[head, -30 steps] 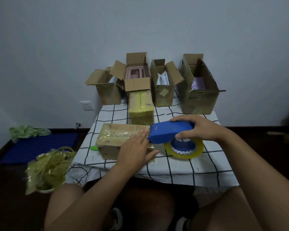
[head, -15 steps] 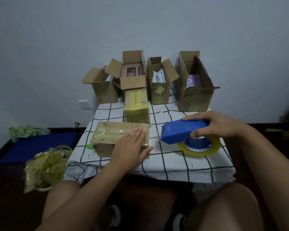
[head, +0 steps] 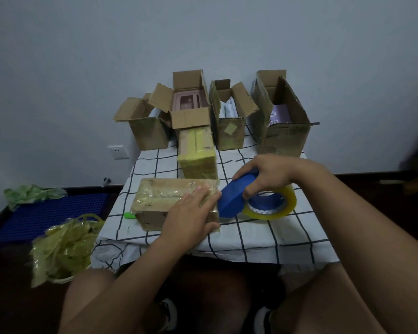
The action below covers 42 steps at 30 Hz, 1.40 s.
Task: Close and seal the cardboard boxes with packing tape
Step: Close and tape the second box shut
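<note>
A flat cardboard box [head: 162,198] wrapped in clear tape lies at the table's front left. My left hand [head: 191,213] presses flat on its right end with straight fingers. My right hand [head: 266,174] grips a blue tape dispenser [head: 234,198] carrying a yellowish tape roll [head: 275,208]; the dispenser's front edge sits against the box's right end, beside my left fingertips. Behind it lies a second sealed box [head: 197,153] covered in yellow tape. Several open cardboard boxes [head: 282,112] stand in a row at the back.
The table [head: 251,235] has a white cloth with a black grid. A small green object [head: 130,215] lies left of the flat box. A bin with crumpled tape scraps [head: 63,247] stands on the floor at left, near a blue mat [head: 46,213]. My knees are below the table edge.
The dispenser moved right, away from the box, half a second ago, and has now come back left to the box's right end. My left hand stayed on the box.
</note>
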Each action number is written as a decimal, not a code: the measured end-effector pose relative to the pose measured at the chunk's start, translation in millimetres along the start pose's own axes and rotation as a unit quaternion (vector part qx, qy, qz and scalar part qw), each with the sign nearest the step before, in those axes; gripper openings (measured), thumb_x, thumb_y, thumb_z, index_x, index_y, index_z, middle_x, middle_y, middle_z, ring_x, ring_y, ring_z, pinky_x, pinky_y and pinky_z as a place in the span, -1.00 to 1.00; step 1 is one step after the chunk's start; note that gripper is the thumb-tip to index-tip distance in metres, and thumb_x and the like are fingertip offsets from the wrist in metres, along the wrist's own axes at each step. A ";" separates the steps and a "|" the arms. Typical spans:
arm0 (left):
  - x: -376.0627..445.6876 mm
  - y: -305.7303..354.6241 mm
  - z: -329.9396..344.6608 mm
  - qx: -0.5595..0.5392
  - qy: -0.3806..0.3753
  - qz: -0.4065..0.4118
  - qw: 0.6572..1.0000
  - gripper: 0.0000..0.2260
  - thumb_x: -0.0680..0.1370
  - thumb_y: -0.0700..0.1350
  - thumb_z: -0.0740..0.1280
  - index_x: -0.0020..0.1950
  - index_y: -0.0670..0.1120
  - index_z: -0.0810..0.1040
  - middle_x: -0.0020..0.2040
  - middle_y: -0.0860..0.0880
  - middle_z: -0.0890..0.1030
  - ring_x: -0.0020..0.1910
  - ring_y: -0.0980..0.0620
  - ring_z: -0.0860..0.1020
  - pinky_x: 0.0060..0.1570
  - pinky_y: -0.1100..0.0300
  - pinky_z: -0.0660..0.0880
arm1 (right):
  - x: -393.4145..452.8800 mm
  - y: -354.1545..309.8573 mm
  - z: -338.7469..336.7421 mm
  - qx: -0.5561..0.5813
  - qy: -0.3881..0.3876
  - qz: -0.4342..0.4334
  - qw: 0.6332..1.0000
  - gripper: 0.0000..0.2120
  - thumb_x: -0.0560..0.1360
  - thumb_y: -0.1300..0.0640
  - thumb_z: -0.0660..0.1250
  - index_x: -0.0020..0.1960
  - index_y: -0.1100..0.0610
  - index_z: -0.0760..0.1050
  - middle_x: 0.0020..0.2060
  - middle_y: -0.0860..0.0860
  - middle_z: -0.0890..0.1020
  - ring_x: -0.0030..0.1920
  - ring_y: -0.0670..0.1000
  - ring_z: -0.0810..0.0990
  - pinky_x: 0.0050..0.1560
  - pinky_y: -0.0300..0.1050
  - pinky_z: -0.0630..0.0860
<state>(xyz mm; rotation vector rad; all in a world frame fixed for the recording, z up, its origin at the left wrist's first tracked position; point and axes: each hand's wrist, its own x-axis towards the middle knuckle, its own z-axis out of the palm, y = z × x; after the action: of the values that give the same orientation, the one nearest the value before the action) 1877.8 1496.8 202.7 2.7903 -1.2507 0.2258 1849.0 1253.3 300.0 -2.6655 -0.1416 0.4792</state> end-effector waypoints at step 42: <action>32.5 21.9 -36.3 0.207 -0.180 0.106 0.956 -0.69 0.63 -0.03 0.21 0.36 -0.03 0.38 0.45 0.05 0.34 0.32 -0.26 0.31 -0.23 0.05 0.33 | -1.5 30.0 61.6 0.140 0.363 0.156 0.908 -0.37 0.40 -0.21 0.42 0.44 -0.11 0.41 0.25 0.01 0.53 0.17 0.03 0.49 0.11 0.01 0.51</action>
<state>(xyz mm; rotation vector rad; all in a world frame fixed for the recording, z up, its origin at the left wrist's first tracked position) 1879.1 1463.0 244.0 3.1483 -1.7731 -0.0198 1826.6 1250.1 235.3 -2.3990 0.5389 -0.3988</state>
